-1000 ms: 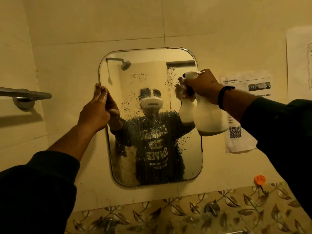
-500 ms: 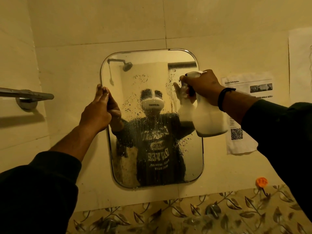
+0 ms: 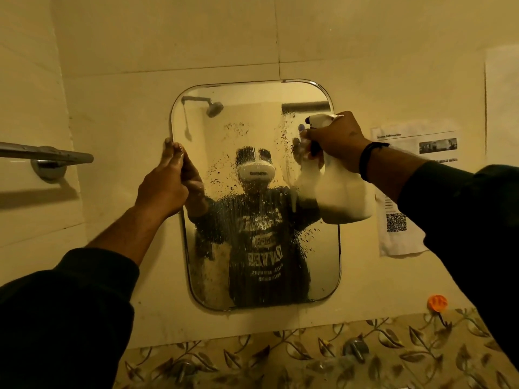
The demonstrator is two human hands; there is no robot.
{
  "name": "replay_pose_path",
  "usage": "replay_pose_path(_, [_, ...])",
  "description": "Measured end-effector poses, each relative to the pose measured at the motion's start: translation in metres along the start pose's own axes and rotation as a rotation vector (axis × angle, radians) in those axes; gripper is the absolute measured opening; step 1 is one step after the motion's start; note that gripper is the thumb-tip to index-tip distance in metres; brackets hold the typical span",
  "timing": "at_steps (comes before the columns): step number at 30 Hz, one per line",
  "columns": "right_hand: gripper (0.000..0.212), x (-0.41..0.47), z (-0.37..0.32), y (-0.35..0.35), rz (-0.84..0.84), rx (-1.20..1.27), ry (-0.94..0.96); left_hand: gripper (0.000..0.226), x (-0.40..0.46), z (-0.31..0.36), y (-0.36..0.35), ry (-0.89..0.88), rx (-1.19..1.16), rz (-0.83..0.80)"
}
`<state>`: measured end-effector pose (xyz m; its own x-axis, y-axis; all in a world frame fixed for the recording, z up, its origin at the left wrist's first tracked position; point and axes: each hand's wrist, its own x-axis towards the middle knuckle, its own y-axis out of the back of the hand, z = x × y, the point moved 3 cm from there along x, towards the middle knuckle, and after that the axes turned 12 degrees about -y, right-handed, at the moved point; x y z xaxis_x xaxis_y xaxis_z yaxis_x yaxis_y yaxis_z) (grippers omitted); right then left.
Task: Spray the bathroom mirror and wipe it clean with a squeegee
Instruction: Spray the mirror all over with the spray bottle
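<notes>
The mirror [image 3: 261,234], a rounded rectangle with a thin metal rim, hangs on the pale tiled wall [image 3: 168,37], and everything else sits around it. Its glass is speckled with droplets and streaks of spray, thickest across the middle and lower half, with a scatter of dots toward its upper right. The left hand [image 3: 165,183] rests against the mirror's left edge, about a third of the way down, fingers held straight and close together along the rim, holding nothing. The right hand [image 3: 334,141] is in front of the mirror's upper right corner, its fingers curled around the neck and trigger of a white spray bottle [image 3: 345,192], whose nozzle points left at the glass; the bottle's body hangs below the hand, overlapping the mirror's right edge. A dark wristband [image 3: 368,161] circles the right wrist, and both arms wear dark sleeves. Left of the mirror, a metal towel bar [image 3: 47,155] juts from the wall. Right of the mirror, a printed paper sheet [image 3: 412,192] with a QR code is stuck to the wall. Below the mirror runs a band of leaf-patterned tile [image 3: 309,357], and an orange hook [image 3: 437,302] sits toward the mirror's lower right.
</notes>
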<state>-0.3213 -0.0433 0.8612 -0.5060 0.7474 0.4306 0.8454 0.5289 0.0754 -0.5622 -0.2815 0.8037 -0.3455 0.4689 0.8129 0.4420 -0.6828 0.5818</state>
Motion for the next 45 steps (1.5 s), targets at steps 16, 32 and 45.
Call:
replay_pose_path(16, [0.040, 0.004, -0.006, -0.012, 0.012, -0.072, 0.050, 0.080, 0.001, -0.003, -0.001, -0.014, 0.000, 0.012])
replay_pose_path(32, [0.042, 0.002, -0.003, -0.071, -0.114, -0.166, 0.007, 0.079, -0.001, 0.000, 0.000, -0.006, -0.003, 0.030])
replay_pose_path(45, [0.074, -0.001, -0.017, -0.100, -0.086, -0.228, 0.033, 0.077, -0.003, 0.003, 0.002, -0.020, -0.004, 0.042])
